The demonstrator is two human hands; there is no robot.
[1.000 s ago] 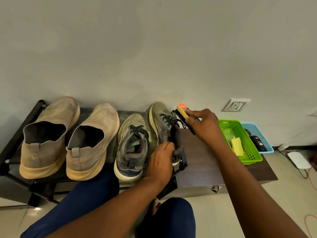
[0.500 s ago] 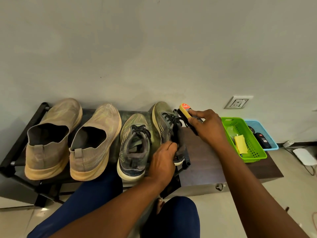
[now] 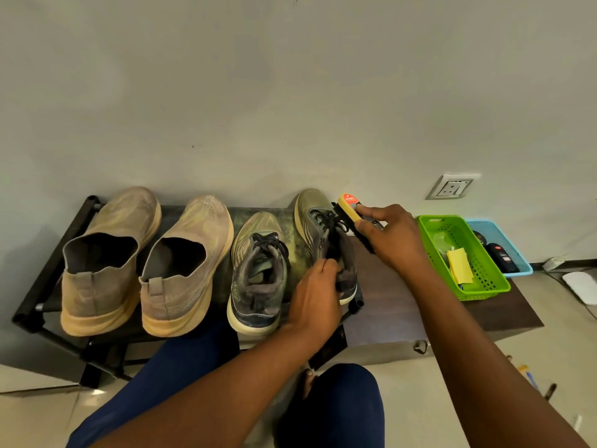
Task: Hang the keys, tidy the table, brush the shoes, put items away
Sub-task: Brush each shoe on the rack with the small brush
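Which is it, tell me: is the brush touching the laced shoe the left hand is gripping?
Touching. The head view shows the shoe brush, gripped by the right hand, with its dark bristles pressed against the laces of the tilted shoe that the left hand grips.

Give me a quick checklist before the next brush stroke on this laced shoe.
1. Brush gripped in right hand: ok.
2. Left hand holding the laced shoe at its collar: ok.
3. Bristles meeting the shoe near the laces: ok.
4. Shoe lying flat on the rack: not ok, it is tilted onto its side.
5. Neighbouring laced shoe apart from the brush: ok.
6. Dirt left on the shoe's upper: cannot tell.
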